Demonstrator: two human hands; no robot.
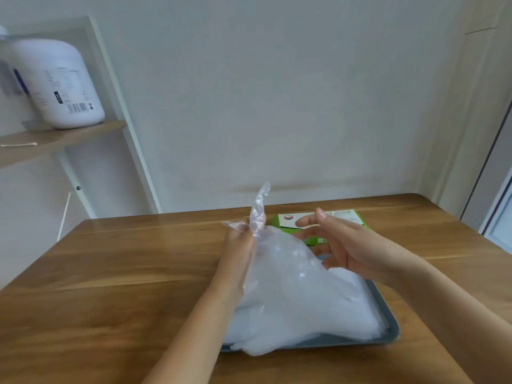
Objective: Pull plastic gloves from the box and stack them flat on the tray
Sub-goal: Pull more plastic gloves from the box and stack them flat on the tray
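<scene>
gloves (304,306) lie in one pile on one tray (393,328), spilling over its near edge. left hand (239,245) pinches one top glove (259,212) up. right hand (352,245) hangs open by one box (318,220). table (110,273) spreads wide on the left.

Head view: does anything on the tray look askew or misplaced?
Yes. The translucent plastic glove pile spills over the near-left rim of the grey tray, and the left hand holds one glove bunched upright, not flat.
</scene>
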